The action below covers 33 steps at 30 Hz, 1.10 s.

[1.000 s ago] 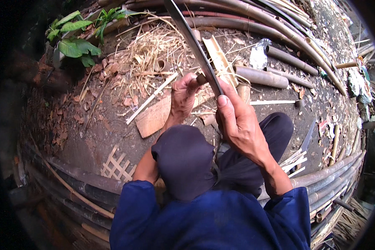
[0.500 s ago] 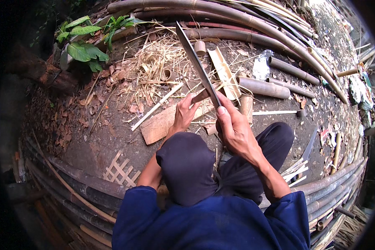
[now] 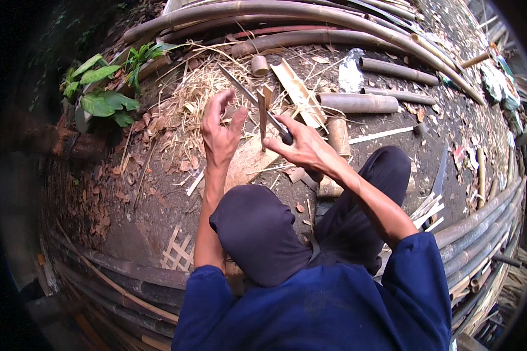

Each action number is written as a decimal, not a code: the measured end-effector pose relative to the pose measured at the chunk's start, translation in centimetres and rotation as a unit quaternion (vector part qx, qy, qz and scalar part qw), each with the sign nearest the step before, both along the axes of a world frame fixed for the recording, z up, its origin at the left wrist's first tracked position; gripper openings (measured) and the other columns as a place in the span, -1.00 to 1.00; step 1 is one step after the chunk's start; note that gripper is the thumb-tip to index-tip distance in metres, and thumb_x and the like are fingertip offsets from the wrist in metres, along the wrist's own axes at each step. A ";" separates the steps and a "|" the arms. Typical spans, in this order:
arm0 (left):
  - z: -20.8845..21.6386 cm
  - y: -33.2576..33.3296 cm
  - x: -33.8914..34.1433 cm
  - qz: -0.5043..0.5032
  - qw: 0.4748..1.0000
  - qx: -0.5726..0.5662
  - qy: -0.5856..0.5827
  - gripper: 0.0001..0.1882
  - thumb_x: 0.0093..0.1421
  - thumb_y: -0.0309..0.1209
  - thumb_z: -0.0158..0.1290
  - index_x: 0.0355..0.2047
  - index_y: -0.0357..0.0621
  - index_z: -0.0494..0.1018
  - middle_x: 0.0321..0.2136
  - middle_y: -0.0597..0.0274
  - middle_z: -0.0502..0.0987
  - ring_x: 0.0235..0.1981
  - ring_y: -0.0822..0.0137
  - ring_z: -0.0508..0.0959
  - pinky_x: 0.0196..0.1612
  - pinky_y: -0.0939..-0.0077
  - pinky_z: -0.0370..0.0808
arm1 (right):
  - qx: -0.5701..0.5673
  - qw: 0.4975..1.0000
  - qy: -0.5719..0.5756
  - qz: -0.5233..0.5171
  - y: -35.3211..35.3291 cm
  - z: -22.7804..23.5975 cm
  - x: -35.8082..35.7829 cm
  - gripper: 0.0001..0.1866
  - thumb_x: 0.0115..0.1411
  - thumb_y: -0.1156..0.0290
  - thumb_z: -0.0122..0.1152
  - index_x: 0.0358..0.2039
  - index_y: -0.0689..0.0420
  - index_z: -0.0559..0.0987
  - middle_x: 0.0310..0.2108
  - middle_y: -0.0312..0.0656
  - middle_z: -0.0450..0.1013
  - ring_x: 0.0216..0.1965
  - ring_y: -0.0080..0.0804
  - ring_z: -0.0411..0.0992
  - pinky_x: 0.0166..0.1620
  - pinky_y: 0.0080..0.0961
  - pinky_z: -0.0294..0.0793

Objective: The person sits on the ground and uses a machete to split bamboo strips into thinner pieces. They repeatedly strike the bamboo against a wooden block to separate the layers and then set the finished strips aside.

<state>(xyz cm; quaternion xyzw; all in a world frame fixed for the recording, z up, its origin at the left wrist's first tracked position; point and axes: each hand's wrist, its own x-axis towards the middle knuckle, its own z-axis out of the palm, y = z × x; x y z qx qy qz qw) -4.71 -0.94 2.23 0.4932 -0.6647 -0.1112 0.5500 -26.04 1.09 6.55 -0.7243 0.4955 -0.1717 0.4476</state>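
The plant point(image 3: 97, 105) lies left of the knife point(image 3: 240, 85), the bamboo tube point(image 3: 360, 103) right, poles point(image 3: 257, 7) beyond.

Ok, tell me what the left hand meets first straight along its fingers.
Likely the knife, near its tip; depth is unclear, so the left hand might pass it and reach the pale shavings.

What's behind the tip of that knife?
Pale shavings show around the tip of the knife; whatever lies directly behind the metal is covered and can't be seen.
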 end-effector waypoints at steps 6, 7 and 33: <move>3.3 -5.7 -5.1 -0.097 0.995 0.034 0.008 -0.65 0.11 -0.28 0.28 -0.21 -0.25 0.49 -0.38 0.12 0.58 -0.39 0.34 0.59 -0.31 0.45 0.54 | -0.108 0.992 -0.053 -0.034 -3.2 -3.7 -1.0 -0.67 0.09 0.41 0.13 -0.13 0.24 0.44 -0.50 0.12 0.46 -0.41 0.03 0.49 -0.28 -0.14 0.42; 3.4 -6.1 -5.7 -0.086 0.996 0.016 0.006 -0.71 0.11 -0.34 0.27 -0.24 -0.25 0.50 -0.45 0.17 0.58 -0.48 0.38 0.58 -0.39 0.49 0.52 | -0.118 0.992 -0.035 -0.035 -3.6 -3.8 -1.2 -0.69 0.09 0.43 0.14 -0.14 0.24 0.45 -0.46 0.13 0.48 -0.36 0.08 0.50 -0.25 -0.12 0.44; 6.1 -2.0 -0.3 -0.032 0.993 0.025 0.112 -0.67 0.33 -0.26 0.05 -0.09 -0.32 0.46 -0.23 0.18 0.54 -0.21 0.43 0.51 -0.12 0.56 0.48 | -0.034 0.990 -0.105 -0.093 0.1 -11.1 0.3 -0.73 0.07 0.38 0.12 -0.23 0.25 0.50 -0.62 -0.04 0.35 -0.54 -0.31 0.35 -0.37 -0.26 0.38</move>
